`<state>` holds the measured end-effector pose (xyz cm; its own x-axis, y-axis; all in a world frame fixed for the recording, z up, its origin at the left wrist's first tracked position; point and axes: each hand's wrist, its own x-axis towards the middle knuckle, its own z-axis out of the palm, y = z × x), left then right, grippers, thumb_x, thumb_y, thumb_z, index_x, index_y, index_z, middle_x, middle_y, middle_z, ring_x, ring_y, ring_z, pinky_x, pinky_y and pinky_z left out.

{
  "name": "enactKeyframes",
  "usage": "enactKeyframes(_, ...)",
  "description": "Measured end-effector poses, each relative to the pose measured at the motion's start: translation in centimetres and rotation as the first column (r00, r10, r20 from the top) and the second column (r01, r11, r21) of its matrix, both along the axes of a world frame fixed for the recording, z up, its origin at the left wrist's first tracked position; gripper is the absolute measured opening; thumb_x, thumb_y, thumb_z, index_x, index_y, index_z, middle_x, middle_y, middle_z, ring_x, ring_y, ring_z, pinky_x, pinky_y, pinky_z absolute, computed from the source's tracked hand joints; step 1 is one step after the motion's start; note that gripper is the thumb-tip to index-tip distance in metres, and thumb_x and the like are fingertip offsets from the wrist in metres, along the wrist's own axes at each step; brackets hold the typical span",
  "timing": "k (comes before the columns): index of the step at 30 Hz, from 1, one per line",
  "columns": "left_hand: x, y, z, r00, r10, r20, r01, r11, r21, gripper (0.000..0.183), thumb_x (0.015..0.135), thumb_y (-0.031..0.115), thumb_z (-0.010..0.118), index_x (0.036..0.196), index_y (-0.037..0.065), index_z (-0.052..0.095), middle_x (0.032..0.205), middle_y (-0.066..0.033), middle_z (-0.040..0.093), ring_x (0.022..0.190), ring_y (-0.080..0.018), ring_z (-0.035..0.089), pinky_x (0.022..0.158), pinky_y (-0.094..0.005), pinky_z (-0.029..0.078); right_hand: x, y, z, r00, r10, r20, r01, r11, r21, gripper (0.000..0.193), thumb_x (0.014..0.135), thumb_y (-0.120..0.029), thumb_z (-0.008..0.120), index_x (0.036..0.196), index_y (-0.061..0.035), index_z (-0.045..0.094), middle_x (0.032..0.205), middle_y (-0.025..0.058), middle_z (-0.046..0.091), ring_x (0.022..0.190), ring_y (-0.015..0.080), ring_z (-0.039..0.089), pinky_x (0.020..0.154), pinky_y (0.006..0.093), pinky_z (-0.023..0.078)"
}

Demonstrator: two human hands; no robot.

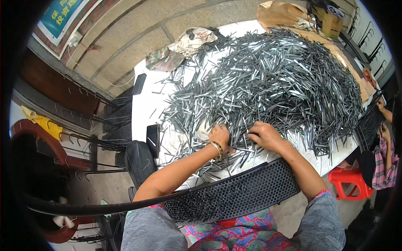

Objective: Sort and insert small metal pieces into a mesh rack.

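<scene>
A large heap of thin dark strips (pixel 268 79), shiny in places, covers most of the white table (pixel 146 96). My left hand (pixel 220 137), with a beaded bracelet at the wrist, rests at the heap's near edge, its fingers curled down among the strips and their tips hidden. Just to its right, my right hand (pixel 267 136) is closed in a pinch of thumb and forefinger over the strips. What either hand holds is too small or hidden to make out. Below both hands, a curved black perforated panel (pixel 251 188) lies across my lap, partly filled with short dark bits toward its left.
A black phone (pixel 153 140) and a dark small box (pixel 139 83) lie along the table's left edge. Beyond are a camouflage cap (pixel 164 60) and brown paper (pixel 280 16). At right, another person's hands (pixel 384 131) work near a red stool (pixel 351 183). Hooked racks stand left.
</scene>
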<state>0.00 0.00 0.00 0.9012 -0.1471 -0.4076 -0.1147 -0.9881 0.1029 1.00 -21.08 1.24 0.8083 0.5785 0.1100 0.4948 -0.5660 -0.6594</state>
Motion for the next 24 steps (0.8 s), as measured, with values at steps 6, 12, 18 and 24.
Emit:
enactKeyframes(6,1.3,0.3,-1.1,0.998,0.056,-0.024,-0.055,0.998,0.020,0.086,0.054,0.038,0.088,0.115,-0.004,0.043,0.115,-0.0221,0.048,0.107,-0.0357,0.055,0.090,-0.0402,0.048,-0.8,-1.7,0.6,1.000,-0.006,0.016,0.005,0.999,0.046,0.017,0.082,-0.016,0.065,0.088,-0.0013,0.069,0.086,0.0146,0.061,0.081,0.0319,0.060,0.073,0.0393,0.049)
enactKeyframes(12,0.4,-0.4,-1.0,0.999,-0.026,0.043,0.025,1.000,0.015,0.082,0.055,0.034,0.087,0.110,-0.009,0.044,0.110,-0.0268,0.048,0.100,-0.0376,0.056,0.088,-0.0384,0.049,-2.0,-2.4,0.9,1.000,-0.009,-0.022,0.010,0.999,0.034,0.019,0.083,-0.018,0.063,0.090,-0.0013,0.069,0.086,0.0149,0.061,0.082,0.0319,0.061,0.075,0.0394,0.049)
enactKeyframes(18,1.3,0.0,-0.3,0.996,0.018,-0.083,-0.016,0.999,0.029,0.086,0.056,0.032,0.087,0.116,-0.007,0.039,0.116,-0.0270,0.045,0.102,-0.0388,0.058,0.087,-0.0394,0.051,-2.7,-2.8,0.9,1.000,-0.008,-0.016,0.008,0.999,0.044,0.019,0.083,-0.018,0.063,0.089,-0.0003,0.068,0.085,0.0150,0.062,0.082,0.0316,0.060,0.075,0.0392,0.048)
enactKeyframes(24,1.3,2.0,-1.6,1.000,0.022,0.019,-0.020,0.998,-0.063,0.091,0.051,0.034,0.089,0.115,-0.004,0.035,0.102,-0.0246,0.058,0.097,-0.0390,0.061,0.085,-0.0395,0.052,-3.2,-3.5,1.1,0.999,-0.024,-0.046,0.027,0.997,0.068,0.019,0.082,-0.016,0.065,0.089,0.0005,0.068,0.087,0.0152,0.063,0.082,0.0310,0.061,0.075,0.0384,0.048)
